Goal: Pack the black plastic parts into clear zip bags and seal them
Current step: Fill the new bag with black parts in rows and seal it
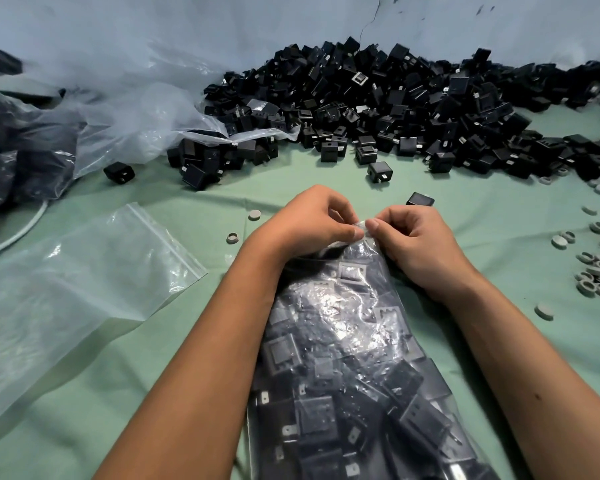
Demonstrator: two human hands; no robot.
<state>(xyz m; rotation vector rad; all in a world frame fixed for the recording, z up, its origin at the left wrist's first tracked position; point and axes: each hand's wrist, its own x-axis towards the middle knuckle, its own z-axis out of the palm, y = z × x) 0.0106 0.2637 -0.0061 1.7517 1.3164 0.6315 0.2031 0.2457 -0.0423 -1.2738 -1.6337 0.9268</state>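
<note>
Clear zip bag (343, 358) filled with black parts, two hands, left hand (302, 220) and right hand (413, 240), pinching its top strip, one empty zip bag (94, 271) beside

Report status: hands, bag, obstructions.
Left hand and right hand pinching zip strip of filled clear plastic zip bag. Seal unconfirmed. Nothing in the way.

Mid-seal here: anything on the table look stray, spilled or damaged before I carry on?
Nothing looks damaged. Both hands, left hand and right hand, pinch the filled bag at its top. A few black parts lie apart from the pile, and grey rings are scattered at right.
</note>
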